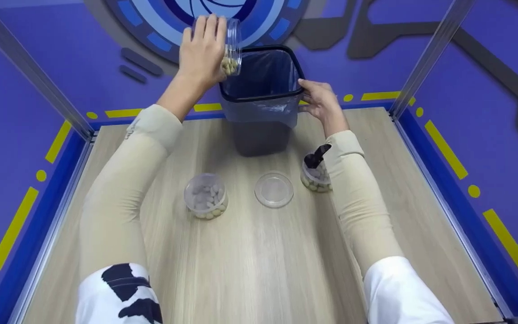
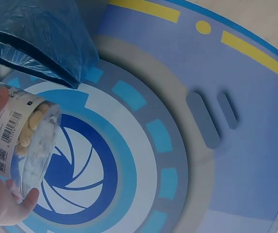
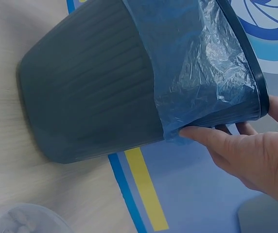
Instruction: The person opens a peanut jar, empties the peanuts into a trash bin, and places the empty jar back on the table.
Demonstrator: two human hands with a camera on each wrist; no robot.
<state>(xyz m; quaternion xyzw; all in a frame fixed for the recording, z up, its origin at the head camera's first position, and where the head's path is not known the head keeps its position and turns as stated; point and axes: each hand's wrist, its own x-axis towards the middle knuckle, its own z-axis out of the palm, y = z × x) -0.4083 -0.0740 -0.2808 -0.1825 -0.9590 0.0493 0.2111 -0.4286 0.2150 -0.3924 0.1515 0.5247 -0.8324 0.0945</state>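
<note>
A person's left hand [image 1: 203, 54] curls around a clear cylindrical plastic jar [image 1: 234, 38], tipped on its side at the left rim of a dark, tapered plastic bin [image 1: 261, 140]; whether jar and rim touch cannot be told. Pale nut-like pieces [image 1: 229, 66] lie along the jar's lower side. Its white paper label [image 2: 18, 109] carries a barcode [image 2: 11, 127] and two square codes [image 2: 1, 154], with lines of print too small to read.

The bin stands at the middle of the far edge of the pale wood-grain worktop [image 1: 259, 270], lined with a translucent plastic bag [image 1: 259, 111] folded over its black rim. The right hand [image 1: 319, 100], well apart from the left, clasps the rim's right side, a finger pressed against the bag.

Left of the worktop's middle sits a clear round plastic tub [image 1: 187, 202] of pale oval pieces. Beside it, near the centre, lies a flat clear plastic disc [image 1: 274, 190]. Towards the right edge, partly hidden by the right cream sleeve [image 1: 367, 202], a similar tub [image 1: 316, 186] holds more pieces and a black plastic scoop [image 1: 316, 157].
</note>
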